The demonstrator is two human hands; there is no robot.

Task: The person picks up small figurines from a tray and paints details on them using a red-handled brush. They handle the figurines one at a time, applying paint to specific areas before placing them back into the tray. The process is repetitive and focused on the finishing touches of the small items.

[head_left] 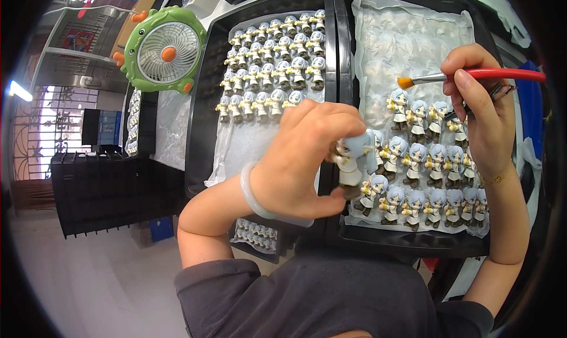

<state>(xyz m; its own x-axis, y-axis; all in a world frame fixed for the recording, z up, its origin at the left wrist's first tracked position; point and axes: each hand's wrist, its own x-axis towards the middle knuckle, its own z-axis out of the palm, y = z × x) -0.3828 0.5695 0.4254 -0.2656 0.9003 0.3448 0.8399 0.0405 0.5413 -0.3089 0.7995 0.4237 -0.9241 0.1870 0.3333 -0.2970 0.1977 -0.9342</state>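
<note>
My left hand [301, 161], with a pale bangle on its wrist, grips a small figurine [349, 170] between thumb and fingers. The figurine has pale blue hair, a white outfit and brown boots, and is slightly blurred. It hangs over the near left edge of the right tray [345, 234]. My right hand [487, 113] holds a paintbrush [502, 74] with a red handle, its orange-brown bristles pointing left. A thin dark tool [493, 93] also shows at the right fingers; its kind is unclear. Below the brush lie rows of similar figurines [416, 158] on white lining paper [413, 43].
A second black tray [204, 102] to the left holds more rows of figurines [271, 69] on white paper. Beyond its left side stands a green animal-shaped fan [162, 51]. A black crate [112, 190] is at the far left, and another figurine tray [257, 237] sits lower down.
</note>
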